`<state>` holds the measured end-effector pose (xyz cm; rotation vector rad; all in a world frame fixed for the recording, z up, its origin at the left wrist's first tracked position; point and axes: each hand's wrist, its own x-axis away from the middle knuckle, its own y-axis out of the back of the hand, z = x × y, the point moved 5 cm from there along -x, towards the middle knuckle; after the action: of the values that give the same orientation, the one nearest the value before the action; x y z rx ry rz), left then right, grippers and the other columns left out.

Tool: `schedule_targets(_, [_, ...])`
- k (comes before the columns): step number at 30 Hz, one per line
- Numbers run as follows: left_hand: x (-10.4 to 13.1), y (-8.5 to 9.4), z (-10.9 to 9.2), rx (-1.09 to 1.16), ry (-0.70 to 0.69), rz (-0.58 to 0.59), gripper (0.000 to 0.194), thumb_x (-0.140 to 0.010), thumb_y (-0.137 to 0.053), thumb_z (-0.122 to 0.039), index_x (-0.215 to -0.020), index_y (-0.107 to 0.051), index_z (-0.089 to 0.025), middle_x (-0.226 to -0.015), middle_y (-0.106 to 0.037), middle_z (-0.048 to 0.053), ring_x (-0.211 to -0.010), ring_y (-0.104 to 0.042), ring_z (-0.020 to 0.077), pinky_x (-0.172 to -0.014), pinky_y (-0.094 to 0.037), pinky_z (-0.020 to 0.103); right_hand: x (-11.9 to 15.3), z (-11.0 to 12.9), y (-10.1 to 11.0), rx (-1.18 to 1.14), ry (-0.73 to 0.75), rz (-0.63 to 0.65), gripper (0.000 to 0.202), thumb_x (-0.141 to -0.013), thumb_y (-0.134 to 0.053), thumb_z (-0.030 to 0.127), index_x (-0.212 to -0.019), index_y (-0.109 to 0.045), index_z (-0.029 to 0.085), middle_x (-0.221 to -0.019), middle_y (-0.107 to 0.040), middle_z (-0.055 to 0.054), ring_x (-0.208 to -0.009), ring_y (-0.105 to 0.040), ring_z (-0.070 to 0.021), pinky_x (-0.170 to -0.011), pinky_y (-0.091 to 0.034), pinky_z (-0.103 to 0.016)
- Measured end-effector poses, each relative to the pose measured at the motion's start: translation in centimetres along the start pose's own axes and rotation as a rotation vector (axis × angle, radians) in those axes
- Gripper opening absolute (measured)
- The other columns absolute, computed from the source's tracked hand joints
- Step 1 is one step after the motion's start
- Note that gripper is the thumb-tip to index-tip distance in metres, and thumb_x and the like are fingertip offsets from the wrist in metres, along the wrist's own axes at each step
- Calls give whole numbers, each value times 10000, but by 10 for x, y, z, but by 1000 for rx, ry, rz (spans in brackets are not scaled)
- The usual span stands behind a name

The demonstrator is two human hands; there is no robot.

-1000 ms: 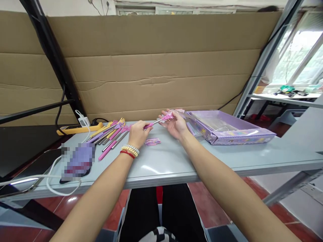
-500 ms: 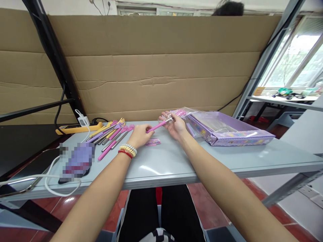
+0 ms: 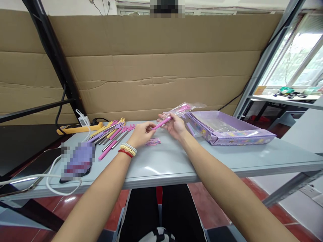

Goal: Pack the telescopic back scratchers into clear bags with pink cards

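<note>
My left hand (image 3: 142, 133), with beaded bands and a red cord at the wrist, pinches the handle end of a pink back scratcher (image 3: 162, 123). My right hand (image 3: 174, 125) is closed around its middle and a clear plastic bag (image 3: 194, 105). The pink claw head shows inside that bag, pointing up and right. Left of my hands lies a pile of pink, purple and yellow back scratchers (image 3: 117, 132) with metal rods. A small pink printed card (image 3: 153, 142) lies on the table just below my hands.
An open purple box (image 3: 239, 138) with clear plastic in it stands at the right. At the left are a blurred purple item (image 3: 79, 159), a white cable (image 3: 47, 183) and a yellow power strip (image 3: 80, 129). A cardboard sheet (image 3: 161, 67) rises behind the table.
The back scratcher's pink handle now reaches up to my right palm, where the metal rod showed before. The bagged head has risen slightly. A person's head behind the cardboard has moved left.
</note>
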<state>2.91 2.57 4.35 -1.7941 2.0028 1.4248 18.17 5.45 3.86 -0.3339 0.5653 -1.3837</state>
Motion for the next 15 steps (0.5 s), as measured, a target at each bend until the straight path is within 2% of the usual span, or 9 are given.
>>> schedule_targets(4, [1,-7,0,94,3,88,185,-777,-548,-118,-879,-695,-164,-838,-731,38,-728,-661,152,-714,-531,286,-1,3,5,-16,1,-19,226,-932,-374,251,-912,-583,165,-831,-716,-69,-720,-687,-199,-697,-551,-362])
schedule_targets(7, [4,-15,-2,273,19,188,188,-739,-616,-149,-911,-691,-156,-924,-728,60,-791,-674,166,-775,-546,311,2,-3,-2,-26,-72,4,230,-939,-368,263,-926,-574,162,-855,-709,-77,-667,-675,-188,-646,-548,-348])
schedule_targets(9, [6,-17,-4,347,26,245,278,-675,-694,-160,-952,-683,-146,-941,-720,68,-811,-670,173,-795,-548,321,4,-4,-5,-44,-91,4,240,-950,-350,275,-943,-564,168,-885,-706,-78,-680,-676,-189,-627,-547,-346])
schedule_targets(12, [7,-17,-5,319,39,255,365,-624,-750,-174,-980,-674,-145,-875,-712,53,-777,-653,168,-758,-543,311,3,-1,-4,-85,-75,-9,230,-956,-339,276,-962,-546,176,-899,-700,-75,-726,-679,-188,-640,-554,-344])
schedule_targets(15, [7,-17,-6,269,43,267,293,-667,-717,-177,-957,-676,-161,-767,-698,23,-699,-638,150,-691,-523,285,0,-1,2,-121,-86,-24,235,-962,-328,283,-955,-536,174,-886,-695,-79,-754,-680,-183,-677,-562,-341])
